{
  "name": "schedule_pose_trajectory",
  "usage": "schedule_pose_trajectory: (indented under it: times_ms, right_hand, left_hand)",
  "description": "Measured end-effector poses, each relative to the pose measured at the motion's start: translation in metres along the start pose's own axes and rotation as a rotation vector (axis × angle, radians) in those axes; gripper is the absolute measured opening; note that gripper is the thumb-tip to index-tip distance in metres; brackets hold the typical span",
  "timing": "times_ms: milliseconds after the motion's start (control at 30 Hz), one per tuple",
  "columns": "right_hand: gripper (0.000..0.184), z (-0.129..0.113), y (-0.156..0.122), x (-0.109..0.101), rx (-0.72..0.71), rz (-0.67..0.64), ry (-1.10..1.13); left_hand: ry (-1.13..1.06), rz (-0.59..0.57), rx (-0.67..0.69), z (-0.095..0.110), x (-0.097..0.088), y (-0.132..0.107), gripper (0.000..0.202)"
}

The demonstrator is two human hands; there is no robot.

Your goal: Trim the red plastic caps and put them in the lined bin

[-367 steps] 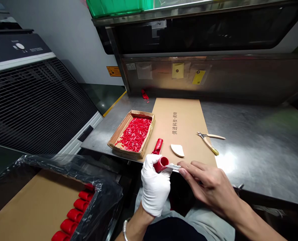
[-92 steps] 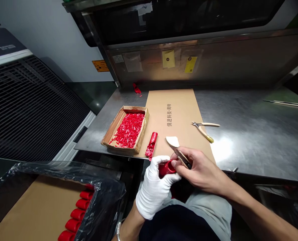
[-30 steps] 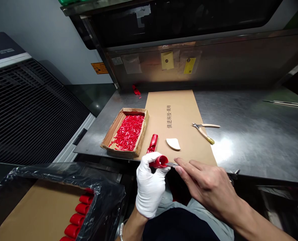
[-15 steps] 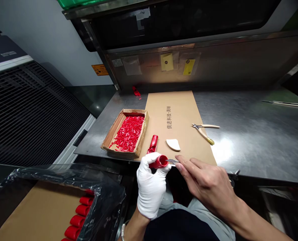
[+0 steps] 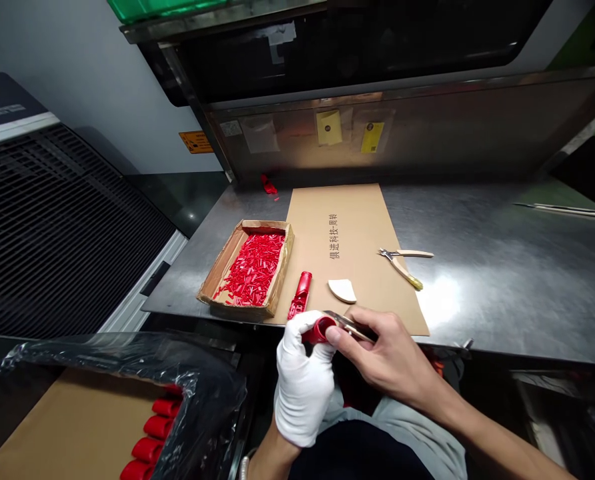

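Note:
My left hand [image 5: 303, 392], in a white glove, is closed around a red plastic tubular part [image 5: 312, 332] at the table's front edge. Its round open end faces up towards me. In my bare right hand [image 5: 395, 350] lies a knife [image 5: 346, 323], its blade at the far side of the part's rim. My right thumb rests against the near side of that rim. Just beyond my left hand, a second red plastic part [image 5: 302, 287] lies on a cardboard sheet [image 5: 360, 230]. To its right is a white, fan-shaped piece [image 5: 342, 291].
A cardboard box [image 5: 272, 299] of small red scraps stands on the left of the metal table [image 5: 507, 280]. Side cutters [image 5: 400, 261] lie open at right, with thin metal tools [image 5: 562, 209] farther off. At lower left, a plastic-lined carton [image 5: 32, 427] holds several red parts [image 5: 147, 448].
My right hand has moved left and turned, so the thumb now meets the red part's rim. The blade has shifted from the rim's right side to its far side.

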State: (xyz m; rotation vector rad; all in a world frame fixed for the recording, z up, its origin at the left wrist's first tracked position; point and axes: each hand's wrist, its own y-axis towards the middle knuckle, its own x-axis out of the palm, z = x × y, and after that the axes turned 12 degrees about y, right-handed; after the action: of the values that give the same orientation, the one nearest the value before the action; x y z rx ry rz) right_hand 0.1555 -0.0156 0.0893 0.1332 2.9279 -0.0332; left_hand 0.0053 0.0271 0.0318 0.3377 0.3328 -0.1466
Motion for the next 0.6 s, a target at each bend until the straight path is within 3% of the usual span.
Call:
schedule_pose_trajectory:
  times_ms: [67,133,233,333,433,500,600]
  right_hand:
    - [0.044,0.002,0.006,0.003,0.011,-0.095,0.076]
    - [0.045,0.007,0.013,0.000,0.005,-0.121,0.008]
    - [0.042,0.024,0.031,-0.021,-0.004,0.020,-0.229]
    - [0.031,0.048,0.056,-0.048,-0.016,0.185,-0.415]
    - [0.032,0.069,0.070,-0.058,-0.068,0.234,-0.575]
    - [0.037,0.078,0.071,-0.052,-0.122,0.226,-0.648]
    - [0.042,0.087,0.066,-0.032,-0.228,0.134,-0.692]
  left_hand:
    - [-0.026,-0.071,0.027,-0.002,-0.003,-0.004,0.020]
    - [-0.085,-0.168,0.012,-0.003,-0.006,-0.007,0.017]
    - [-0.255,-0.337,-0.135,0.003,-0.011,-0.004,0.012]
    - [-0.462,-0.440,-0.360,0.013,-0.012,0.005,0.023]
    - [-0.548,-0.448,-0.564,0.017,-0.014,0.015,0.035]
    - [-0.572,-0.434,-0.636,0.016,-0.015,0.019,0.039]
    - [-0.769,-0.303,-0.676,0.015,-0.014,0.023,0.035]
